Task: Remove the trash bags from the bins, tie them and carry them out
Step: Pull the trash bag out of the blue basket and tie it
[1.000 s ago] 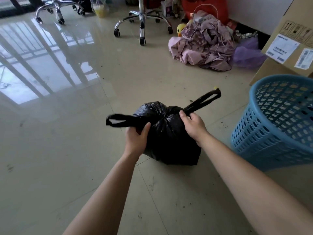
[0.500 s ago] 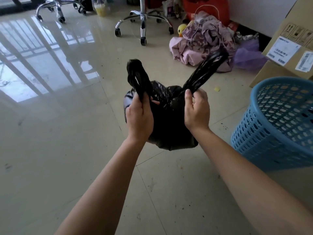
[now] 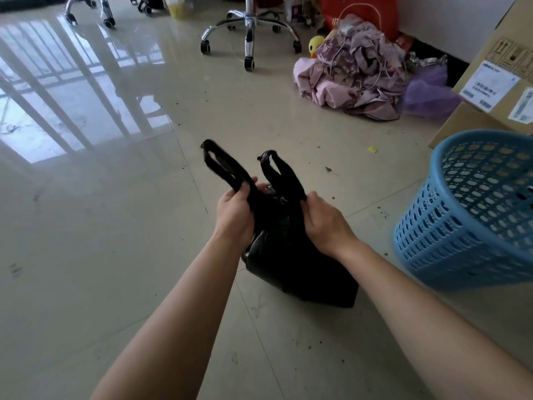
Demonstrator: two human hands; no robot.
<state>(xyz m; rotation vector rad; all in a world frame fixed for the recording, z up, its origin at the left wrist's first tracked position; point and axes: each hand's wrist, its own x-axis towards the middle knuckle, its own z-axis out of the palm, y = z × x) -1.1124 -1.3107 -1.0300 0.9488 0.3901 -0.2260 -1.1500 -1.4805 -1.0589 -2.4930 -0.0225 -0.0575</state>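
A full black trash bag sits on the tiled floor in front of me. Its two handle loops stick up and away from me. My left hand grips the left loop near its base. My right hand grips the base of the right loop. A blue perforated plastic bin stands tilted at the right, close to the bag; I see no bag inside it.
A cardboard box stands behind the bin. A pile of pinkish-purple cloth with a yellow duck toy lies at the back. Chrome chair bases on castors stand further back. Small crumbs litter the glossy floor.
The two handles were first pulled out sideways, then raised upright. Now the bag is lower and nearer to me, with the loops closer together and pointing away.
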